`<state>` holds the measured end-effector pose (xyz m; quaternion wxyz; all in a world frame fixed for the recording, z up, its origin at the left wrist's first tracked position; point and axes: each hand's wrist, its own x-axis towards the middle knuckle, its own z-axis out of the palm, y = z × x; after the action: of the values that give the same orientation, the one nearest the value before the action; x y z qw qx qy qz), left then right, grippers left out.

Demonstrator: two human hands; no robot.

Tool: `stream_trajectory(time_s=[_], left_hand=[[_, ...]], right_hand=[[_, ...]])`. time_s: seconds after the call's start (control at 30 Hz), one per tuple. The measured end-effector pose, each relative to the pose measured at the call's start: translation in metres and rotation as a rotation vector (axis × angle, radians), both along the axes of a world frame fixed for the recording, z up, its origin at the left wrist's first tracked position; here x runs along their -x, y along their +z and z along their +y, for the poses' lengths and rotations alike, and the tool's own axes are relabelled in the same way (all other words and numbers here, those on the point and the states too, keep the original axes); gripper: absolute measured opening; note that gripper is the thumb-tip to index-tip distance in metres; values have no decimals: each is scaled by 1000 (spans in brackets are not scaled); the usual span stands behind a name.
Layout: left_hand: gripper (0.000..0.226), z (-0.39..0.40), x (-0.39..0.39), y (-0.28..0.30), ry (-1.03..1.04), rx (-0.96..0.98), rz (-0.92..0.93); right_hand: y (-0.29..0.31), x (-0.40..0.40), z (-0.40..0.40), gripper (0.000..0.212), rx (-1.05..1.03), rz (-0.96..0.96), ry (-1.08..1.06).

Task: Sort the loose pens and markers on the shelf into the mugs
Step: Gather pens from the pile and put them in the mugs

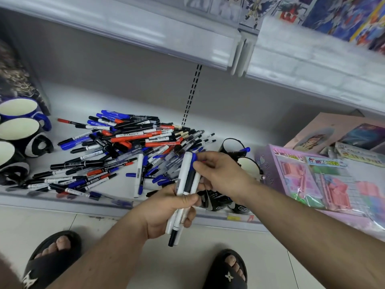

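Observation:
A heap of loose pens and markers (129, 151) in blue, red and black lies across the white shelf (68, 101). My left hand (166, 211) grips a bundle of white and black markers (186, 184) upright in front of the shelf edge. My right hand (218, 174) pinches the blue cap end of a marker (194, 158) at the top of that bundle. Three mugs (19, 130) stand at the shelf's left end. More black mugs (233, 147) stand behind and under my right hand, one holding a blue-capped pen (245, 149).
Pink and purple packaged toy sets (312, 176) fill the shelf's right side. An upper shelf (145, 32) overhangs the work area. A dark patterned box (14, 76) stands behind the left mugs. My sandalled feet (52, 259) are on the tiled floor below.

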<state>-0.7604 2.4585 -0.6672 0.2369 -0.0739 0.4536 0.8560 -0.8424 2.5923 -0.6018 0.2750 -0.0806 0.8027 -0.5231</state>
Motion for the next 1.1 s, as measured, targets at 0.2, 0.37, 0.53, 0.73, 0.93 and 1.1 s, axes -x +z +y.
stream_trajectory(time_s=[0.2,0.37,0.53,0.73,0.93,1.1], left_hand=[[35,1,-1,4,16,67,-93],[13,3,2,-4,162,247,-142],[9,14,3,-10,8,536,5],[18,24,8,-9,-69,914,203],[16,30,13,-12,-105,1031,235],[26,29,13,-14,-134,737,76]], right_hand=[[-1,-4,19,28,-83,193,-18],[0,12,49,33,-247,533,-85],[-12,1,40,23,-182,484,44],[-35,-1,42,20,-128,365,-31],[-30,-7,57,20,-4,205,-11],[-20,-1,70,15,14,181,-36]])
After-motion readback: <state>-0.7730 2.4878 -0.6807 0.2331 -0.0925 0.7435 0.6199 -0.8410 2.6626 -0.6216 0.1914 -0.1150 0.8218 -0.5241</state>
